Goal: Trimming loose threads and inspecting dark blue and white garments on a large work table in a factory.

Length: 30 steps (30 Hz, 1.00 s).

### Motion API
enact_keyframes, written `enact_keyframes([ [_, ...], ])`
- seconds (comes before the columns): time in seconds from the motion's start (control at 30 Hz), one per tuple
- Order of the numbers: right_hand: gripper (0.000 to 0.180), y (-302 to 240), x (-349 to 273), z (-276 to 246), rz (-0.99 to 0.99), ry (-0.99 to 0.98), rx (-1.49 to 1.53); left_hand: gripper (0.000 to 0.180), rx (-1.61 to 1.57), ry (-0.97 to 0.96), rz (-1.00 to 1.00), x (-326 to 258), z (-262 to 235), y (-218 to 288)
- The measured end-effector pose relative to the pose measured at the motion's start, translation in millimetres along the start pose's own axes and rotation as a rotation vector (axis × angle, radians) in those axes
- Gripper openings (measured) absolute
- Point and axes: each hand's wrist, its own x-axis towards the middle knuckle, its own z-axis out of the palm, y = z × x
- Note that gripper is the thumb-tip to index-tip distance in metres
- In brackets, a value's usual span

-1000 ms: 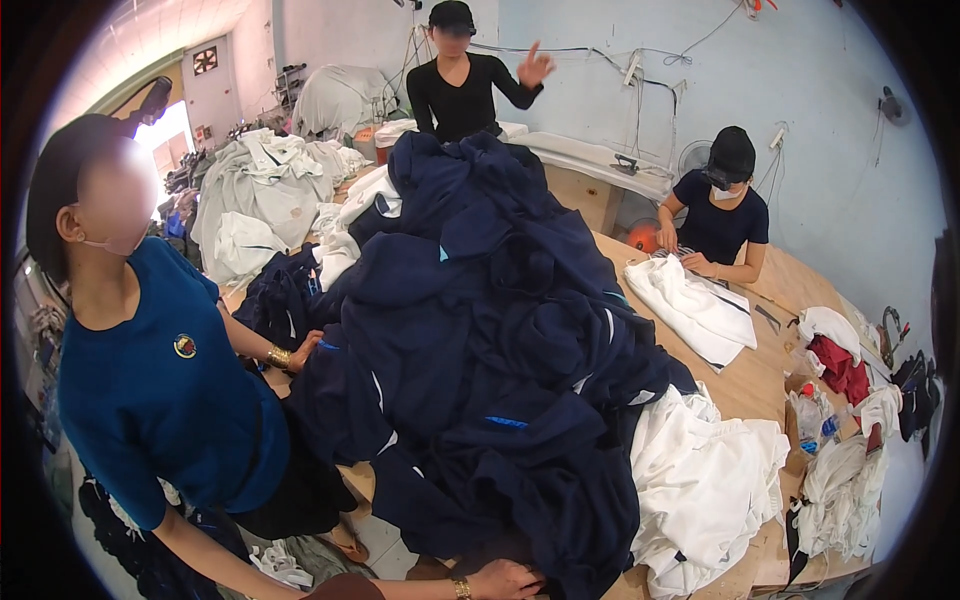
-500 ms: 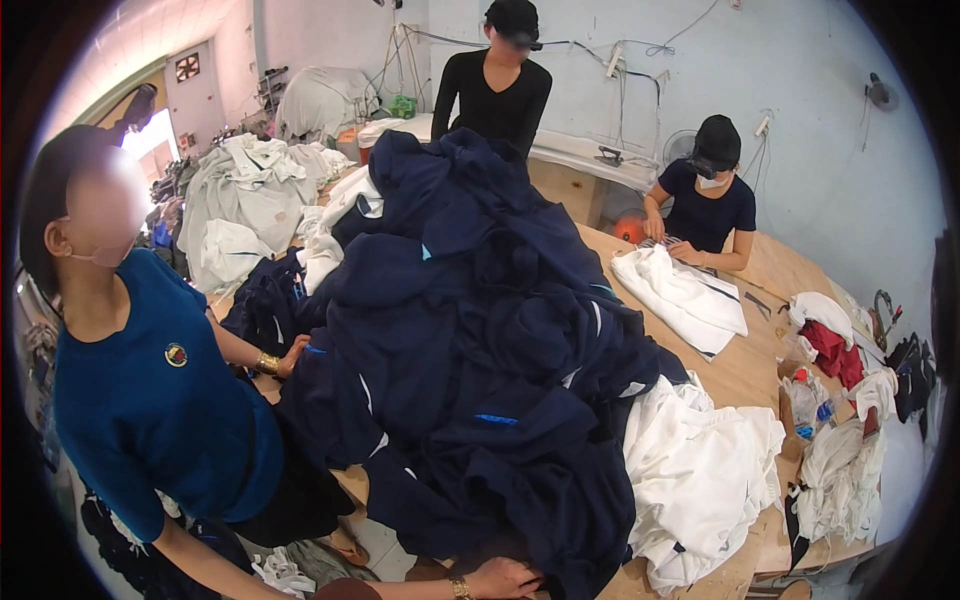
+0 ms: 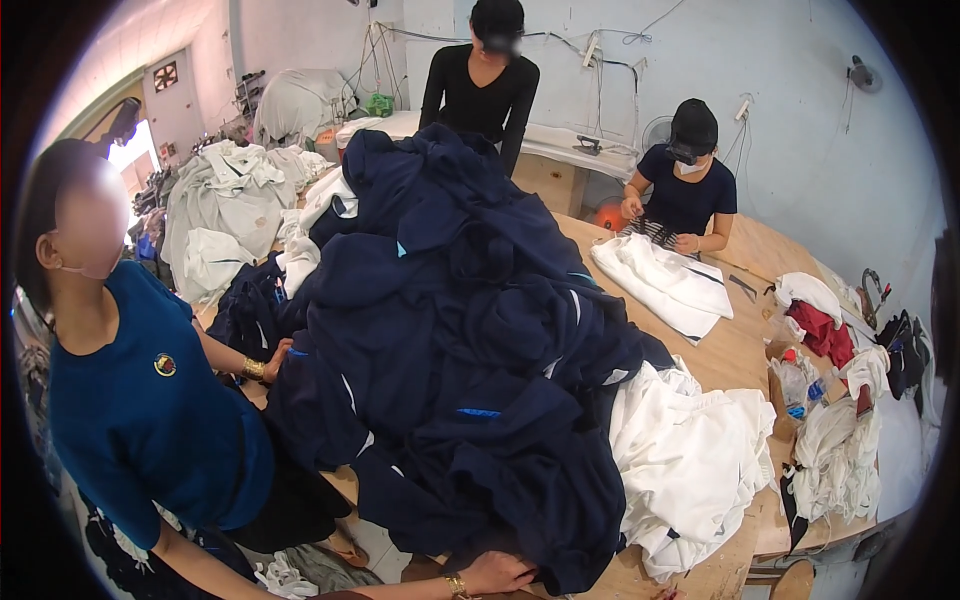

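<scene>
Neither my left hand nor my right hand is in view. In front of me, a tall heap of navy garments (image 3: 430, 330) covers the table, with white trim and bright blue patches showing. A co-worker in a teal top stands at the left, one hand (image 3: 277, 360) against the heap's left side. The arm at the lower edge seems to be that co-worker's too; its hand (image 3: 500, 573), with a gold bracelet at the wrist, lies against the heap's near edge. To the right of the navy heap lies a pile of white garments (image 3: 690, 460).
Behind the heap stands a co-worker in black (image 3: 480, 95). At the far right, a seated co-worker handles striped cloth (image 3: 650, 232) beside a white garment (image 3: 665, 285). Pale fabric (image 3: 225, 190) is piled at the back left. A box of bottles (image 3: 785, 385) stands by the right edge.
The whole scene has shifted slightly left in my view. The seated co-worker's hands have moved apart, with the striped cloth showing more between them. The teal-topped co-worker's hands stay on the heap.
</scene>
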Motion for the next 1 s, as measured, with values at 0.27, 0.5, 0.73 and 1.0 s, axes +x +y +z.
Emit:
enact_keyframes([
  [0.27,0.039,13,0,9,-0.045,0.046,0.041,0.022,0.062,-0.064,-0.033,1,-8,6],
  [0.5,0.037,15,4,12,0.003,0.004,0.065,0.022,0.027,-0.020,0.001,2,-5,2],
  [0.73,0.037,1,3,-4,-0.004,-0.019,-0.035,0.021,0.011,-0.043,-0.028,1,4,0],
  [1.0,0.038,-8,-1,0,0.000,-0.011,-0.010,0.019,0.035,-0.095,-0.068,-2,-5,0],
])
